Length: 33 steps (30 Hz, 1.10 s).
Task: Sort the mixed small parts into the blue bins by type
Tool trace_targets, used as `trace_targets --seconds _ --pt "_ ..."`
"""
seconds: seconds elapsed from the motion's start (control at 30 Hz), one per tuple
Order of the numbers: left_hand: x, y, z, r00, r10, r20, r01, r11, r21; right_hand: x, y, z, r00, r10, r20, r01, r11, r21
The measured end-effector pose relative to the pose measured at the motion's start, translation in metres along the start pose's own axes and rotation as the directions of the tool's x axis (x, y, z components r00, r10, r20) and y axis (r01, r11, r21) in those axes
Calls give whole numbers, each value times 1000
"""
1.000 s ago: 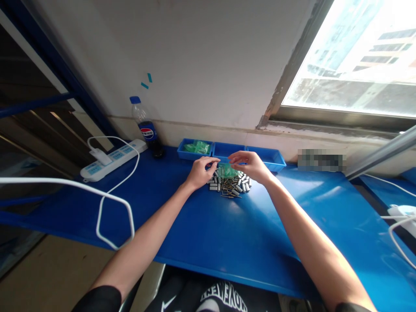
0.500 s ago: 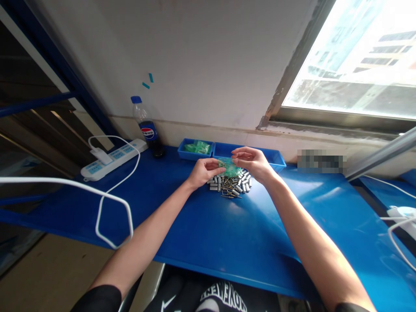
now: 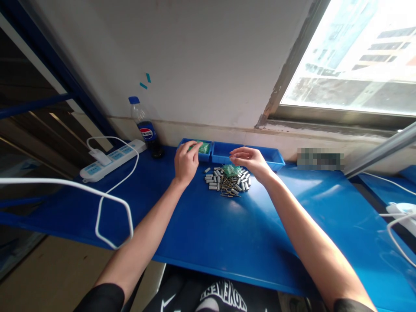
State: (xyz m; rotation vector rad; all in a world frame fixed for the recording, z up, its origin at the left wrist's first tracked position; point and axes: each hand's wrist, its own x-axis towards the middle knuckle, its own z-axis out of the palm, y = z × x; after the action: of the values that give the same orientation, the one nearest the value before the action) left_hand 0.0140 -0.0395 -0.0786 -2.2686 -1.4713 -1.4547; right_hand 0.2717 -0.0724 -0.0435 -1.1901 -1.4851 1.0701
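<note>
My left hand (image 3: 185,163) reaches over the near rim of the left blue tray (image 3: 180,145). Its fingertips are pinched on a small green bag, beside the other green bags (image 3: 204,148) lying in that tray. My right hand (image 3: 251,161) hovers with its fingers loosely spread just behind a pile of small grey cylinders and thin metal pins (image 3: 227,184) on the blue table (image 3: 227,229). A few green bags (image 3: 231,170) lie on top of the pile, under its fingertips.
Two more blue trays, a middle tray (image 3: 224,152) and a right tray (image 3: 276,161), line the wall. A cola bottle (image 3: 146,128) and a white power strip (image 3: 110,159) with a looping cable (image 3: 113,203) sit at the left. White cables (image 3: 398,221) lie at the right edge.
My left hand left the pile and moved left and back to the left tray, taking a green bag with it. My right hand stayed over the pile and opened.
</note>
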Motion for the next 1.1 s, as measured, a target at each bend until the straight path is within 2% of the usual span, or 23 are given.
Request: trace_targets --seconds 0.1,0.23,0.37,0.47,0.6,0.8,0.9,0.97,1.03,1.1 --pt "-1 -16 -2 998 -39 55 25 975 222 0 -2 -2 998 -63 12 64 976 -208" --pt "-9 -26 3 990 -95 105 61 955 289 -1 -6 -8 981 -143 134 190 853 -485" --pt "-9 -15 3 995 -32 100 7 971 239 -3 -2 -11 935 -140 324 336 639 -692" --pt "-7 1 2 984 82 161 -105 984 141 -4 7 -10 911 -90 402 384 539 -750" --pt "-12 19 6 945 201 257 -216 976 33 -4 14 -6 918 -60 393 377 444 -813" --pt "-18 26 9 932 198 305 -193 980 -46 -4 6 -4 942 -83 326 334 349 -876" --pt "-17 26 9 947 158 278 -126 984 -129 -5 0 -3 931 -173 320 362 360 -860" --pt "-16 26 9 957 130 260 -71 972 -224 -5 -3 -2 916 -255 309 392 422 -817" --pt "-16 26 10 960 95 264 8 931 -365 -6 -4 3 916 -325 234 386 566 -728" --pt "-15 26 12 957 41 288 123 840 -529 -8 -3 10 940 -323 107 327 772 -546"
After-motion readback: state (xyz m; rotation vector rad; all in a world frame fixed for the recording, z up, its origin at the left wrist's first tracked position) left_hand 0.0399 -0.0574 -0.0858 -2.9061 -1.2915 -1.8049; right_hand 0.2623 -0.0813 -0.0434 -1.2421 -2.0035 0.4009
